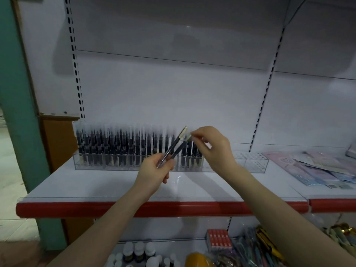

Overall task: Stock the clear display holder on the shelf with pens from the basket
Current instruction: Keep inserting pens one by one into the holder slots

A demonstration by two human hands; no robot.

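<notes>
A long clear display holder [250,162] stands on the white shelf [96,185]. Several dark pens [115,145] fill its left and middle slots upright; its right end holds none. My left hand [156,170] grips two dark pens [174,145] by their lower ends, tilted up to the right in front of the holder. My right hand [213,145] pinches the pale top end of one of those pens [189,136] between thumb and finger. The basket is out of view.
Pastel paper packs [317,166] lie on the shelf at right. The shelf has a red front edge [134,209]. Below it are small bottles [138,251], a red box [219,239] and packed stationery [260,247]. A green post [21,112] stands at left.
</notes>
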